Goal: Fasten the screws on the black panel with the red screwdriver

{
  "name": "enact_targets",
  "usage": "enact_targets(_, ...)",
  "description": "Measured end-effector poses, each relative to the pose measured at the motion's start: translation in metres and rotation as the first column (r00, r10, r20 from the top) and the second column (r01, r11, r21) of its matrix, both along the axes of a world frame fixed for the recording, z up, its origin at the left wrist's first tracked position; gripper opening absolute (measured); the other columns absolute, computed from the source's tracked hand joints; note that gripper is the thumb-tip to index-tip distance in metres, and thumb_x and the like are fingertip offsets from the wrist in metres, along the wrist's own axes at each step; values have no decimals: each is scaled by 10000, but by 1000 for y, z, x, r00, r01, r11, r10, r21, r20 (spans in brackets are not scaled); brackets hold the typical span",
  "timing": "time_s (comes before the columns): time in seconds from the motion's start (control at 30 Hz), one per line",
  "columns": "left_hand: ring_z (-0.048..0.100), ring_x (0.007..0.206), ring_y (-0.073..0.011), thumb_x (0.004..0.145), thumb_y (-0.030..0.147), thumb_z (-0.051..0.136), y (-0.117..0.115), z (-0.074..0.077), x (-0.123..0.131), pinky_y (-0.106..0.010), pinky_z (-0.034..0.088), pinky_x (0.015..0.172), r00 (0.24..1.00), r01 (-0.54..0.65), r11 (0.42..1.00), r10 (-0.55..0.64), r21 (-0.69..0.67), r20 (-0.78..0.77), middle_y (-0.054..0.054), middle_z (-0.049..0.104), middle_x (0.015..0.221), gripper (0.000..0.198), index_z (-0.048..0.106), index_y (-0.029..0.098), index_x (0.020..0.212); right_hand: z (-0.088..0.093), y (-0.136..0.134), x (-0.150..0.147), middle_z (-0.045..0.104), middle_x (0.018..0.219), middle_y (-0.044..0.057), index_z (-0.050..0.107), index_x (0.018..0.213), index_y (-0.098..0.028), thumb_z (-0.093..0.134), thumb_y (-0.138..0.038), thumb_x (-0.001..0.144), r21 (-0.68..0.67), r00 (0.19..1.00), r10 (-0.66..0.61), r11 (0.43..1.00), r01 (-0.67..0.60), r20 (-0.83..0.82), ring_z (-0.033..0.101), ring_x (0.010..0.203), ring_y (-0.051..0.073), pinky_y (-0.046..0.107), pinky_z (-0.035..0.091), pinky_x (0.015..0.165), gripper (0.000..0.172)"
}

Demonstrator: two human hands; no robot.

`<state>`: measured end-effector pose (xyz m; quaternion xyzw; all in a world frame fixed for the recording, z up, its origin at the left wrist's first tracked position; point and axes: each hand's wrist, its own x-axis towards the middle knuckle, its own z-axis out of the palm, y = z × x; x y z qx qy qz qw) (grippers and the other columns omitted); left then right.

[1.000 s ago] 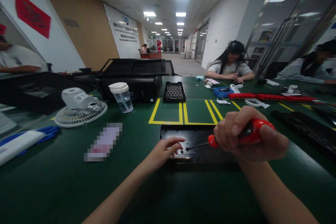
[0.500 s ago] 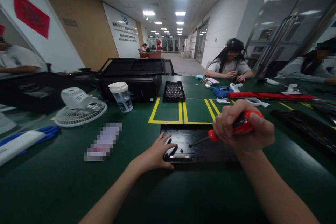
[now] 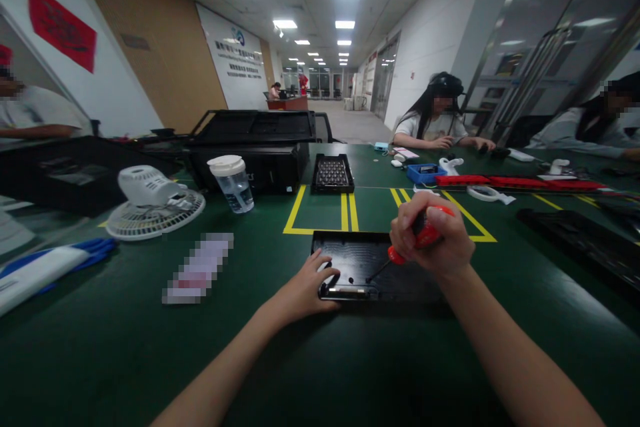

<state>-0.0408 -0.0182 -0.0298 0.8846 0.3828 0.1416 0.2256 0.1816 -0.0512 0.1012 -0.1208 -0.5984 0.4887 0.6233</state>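
Knuckles up, my right hand [image 3: 434,237] closes around the red-and-black handle of a screwdriver [image 3: 397,255], its thin shaft slanting down and leftward into a shallow black tray [image 3: 360,250]. The tip meets, or nearly meets, the tray floor; at this size I cannot tell whether a screw head sits beneath it. Just left of the tip lies a small dark piece [image 3: 351,280]. My left hand [image 3: 305,283] is spread wide at the tray's left end, thumb along the near edge, fingers over the side, apparently bracing it. A pale strip [image 3: 347,291] runs inside the near edge. The tray lies on the green table [image 3: 270,373], directly in front of me.

The step in hand looks like screwdriver work at that one spot; the next move, I judge, calls for pressure in line with the shaft and a firm left hand, lest the tray slide or the tip slip.

Just beyond, yellow tape lines [image 3: 345,213] mark the table; farther off stand a lidded cup [image 3: 233,183] and a small black box [image 3: 333,175], while across the table sits a co-worker [image 3: 445,125].
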Motion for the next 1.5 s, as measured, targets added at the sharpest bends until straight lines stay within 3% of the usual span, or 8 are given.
enact_targets(0.5, 184, 1324, -321, 653, 471, 671, 0, -5, 13, -486, 246, 1053, 1000, -7, 996, 8, 93, -5, -103, 418, 1307, 592, 516, 222, 1166, -22, 13, 5, 507, 443, -22, 559, 688, -124, 500, -268, 781, -134, 985, 52, 991, -30, 166, 423, 299, 75, 187, 336, 305, 180)
enact_targets(1.5, 196, 1319, -323, 656, 468, 670, 0, -4, 13, -487, 251, 1048, 1000, 1, 995, 0, 97, -8, -108, 426, 1298, 594, 513, 217, 1171, -22, 10, 1, 515, 441, -22, 554, 677, -127, 504, -271, 771, -145, 976, 68, 989, -38, 209, 429, 296, 77, 186, 328, 310, 179)
